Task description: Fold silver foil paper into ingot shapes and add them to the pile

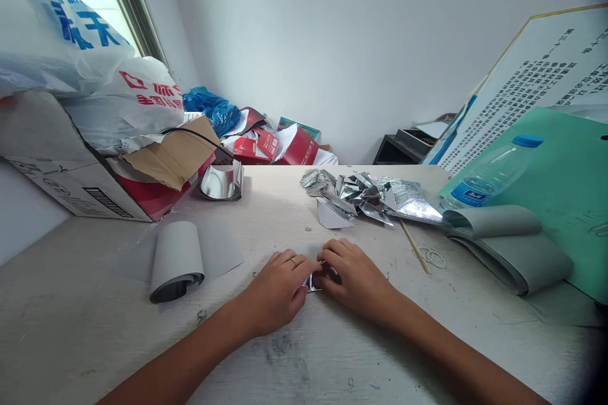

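A small piece of shiny silver foil paper (312, 283) lies on the table between my hands, mostly hidden under the fingers. My left hand (282, 288), with a ring on one finger, closes on its left side, thumb low and fingertips along the upper edge. From the right, my right hand (354, 275) pinches the same piece with thumb and curled fingers. The fingertips of both hands almost meet over it. Farther back lies a heap of crumpled and folded silver foil pieces (363, 193).
At left stand a rolled grey sheet (178, 256) and a cardboard box (95, 171) under plastic bags (137, 95). A foil roll (221, 182) sits behind. At right are a wooden stick (415, 247), rubber bands (433, 257), a folded grey sheet (513, 253) and a plastic bottle (494, 171).
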A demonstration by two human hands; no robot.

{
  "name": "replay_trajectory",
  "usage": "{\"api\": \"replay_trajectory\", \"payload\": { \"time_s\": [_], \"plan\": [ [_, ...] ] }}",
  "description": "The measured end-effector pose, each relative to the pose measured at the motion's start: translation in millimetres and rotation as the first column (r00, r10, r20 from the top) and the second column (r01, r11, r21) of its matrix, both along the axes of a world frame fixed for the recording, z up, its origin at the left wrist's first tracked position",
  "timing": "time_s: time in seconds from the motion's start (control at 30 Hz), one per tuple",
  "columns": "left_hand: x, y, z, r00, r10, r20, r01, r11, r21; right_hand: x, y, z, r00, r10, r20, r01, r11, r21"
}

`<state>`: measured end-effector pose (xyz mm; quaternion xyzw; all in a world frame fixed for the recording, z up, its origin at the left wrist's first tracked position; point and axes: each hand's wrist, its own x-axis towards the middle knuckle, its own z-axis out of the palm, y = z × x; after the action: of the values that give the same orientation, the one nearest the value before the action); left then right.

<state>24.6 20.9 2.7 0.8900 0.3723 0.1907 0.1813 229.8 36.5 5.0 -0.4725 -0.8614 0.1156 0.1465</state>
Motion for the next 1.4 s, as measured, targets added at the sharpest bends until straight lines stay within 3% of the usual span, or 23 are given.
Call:
{"api": "replay_trajectory", "payload": {
  "time_s": [1.4],
  "plan": [
    [-0.9,-0.9,2.7,0.991,-0.020,-0.131,0.021,1.000,0.002,4.2,-3.1,3.0,0.993,0.085,0.078,-0.088,0.995,0.037]
  ]
}}
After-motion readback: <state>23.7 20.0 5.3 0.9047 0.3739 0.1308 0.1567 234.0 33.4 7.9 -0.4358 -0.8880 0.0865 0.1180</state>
